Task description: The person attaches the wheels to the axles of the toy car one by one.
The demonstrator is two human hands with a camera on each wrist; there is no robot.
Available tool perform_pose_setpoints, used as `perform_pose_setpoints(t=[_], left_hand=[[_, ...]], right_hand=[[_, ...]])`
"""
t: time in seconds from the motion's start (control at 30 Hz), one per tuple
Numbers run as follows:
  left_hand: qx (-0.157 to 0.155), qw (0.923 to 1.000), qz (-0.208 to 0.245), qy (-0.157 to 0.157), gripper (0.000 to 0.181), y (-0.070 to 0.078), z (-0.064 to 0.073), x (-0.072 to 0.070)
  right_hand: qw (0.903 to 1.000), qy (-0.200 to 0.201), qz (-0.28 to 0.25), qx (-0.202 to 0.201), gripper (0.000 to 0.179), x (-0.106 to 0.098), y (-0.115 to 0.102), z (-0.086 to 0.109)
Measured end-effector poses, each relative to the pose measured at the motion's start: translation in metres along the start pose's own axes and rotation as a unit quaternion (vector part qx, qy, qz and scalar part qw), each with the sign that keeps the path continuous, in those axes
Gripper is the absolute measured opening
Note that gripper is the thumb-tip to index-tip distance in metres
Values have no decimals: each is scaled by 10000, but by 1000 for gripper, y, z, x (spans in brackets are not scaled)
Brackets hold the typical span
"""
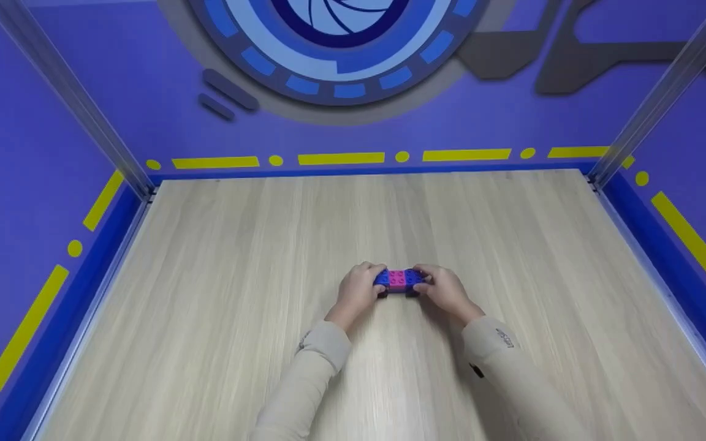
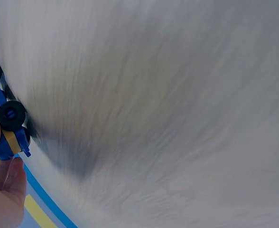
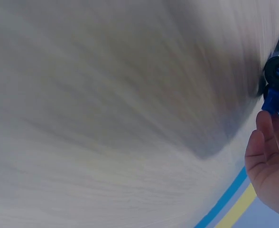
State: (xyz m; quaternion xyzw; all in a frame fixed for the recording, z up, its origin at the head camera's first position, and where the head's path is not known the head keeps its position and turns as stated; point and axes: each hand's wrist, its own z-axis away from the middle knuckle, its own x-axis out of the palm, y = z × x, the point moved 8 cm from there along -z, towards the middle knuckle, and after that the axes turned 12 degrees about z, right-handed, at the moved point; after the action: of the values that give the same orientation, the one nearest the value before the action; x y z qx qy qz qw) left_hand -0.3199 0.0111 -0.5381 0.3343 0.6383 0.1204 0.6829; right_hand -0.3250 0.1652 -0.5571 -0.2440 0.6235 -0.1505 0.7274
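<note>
A toy car of building bricks (image 1: 397,279), blue at both ends with a pink studded block in the middle, is held level just above or on the wooden table (image 1: 390,220). My left hand (image 1: 359,289) grips its left end, thumb in front and fingers behind. At the opposite end my right hand (image 1: 445,291) pinches the blue bricks between thumb and fingers. Black wheels (image 2: 11,115) and a yellow-orange strip show on the car in the left wrist view. The right wrist view has a blue corner of the car (image 3: 277,100) against the fingertips.
Blue-purple panels (image 1: 390,135) with yellow dashes wall the table at the back and both sides. Metal posts (image 1: 83,110) stand at the back corners. Light beige sleeves (image 1: 322,349) cover both forearms, reaching in from the front edge.
</note>
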Motion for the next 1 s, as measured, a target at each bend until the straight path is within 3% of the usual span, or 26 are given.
perform_pose_setpoints(t=[0.2,0.53,1.0], left_hand=[[-55,9999,-96,-50,43,-1,-2,-1],[-305,9995,12,-43,43,-6,-6,-1],[-265,9992,291,-15,46,-8,-6,-1]], right_hand=[[9999,66,69,-80,40,-1,-1,-1],[9998,-102,62,173,44,1,1,-6],[9995,-135,-1,270,47,-2,1,-8]])
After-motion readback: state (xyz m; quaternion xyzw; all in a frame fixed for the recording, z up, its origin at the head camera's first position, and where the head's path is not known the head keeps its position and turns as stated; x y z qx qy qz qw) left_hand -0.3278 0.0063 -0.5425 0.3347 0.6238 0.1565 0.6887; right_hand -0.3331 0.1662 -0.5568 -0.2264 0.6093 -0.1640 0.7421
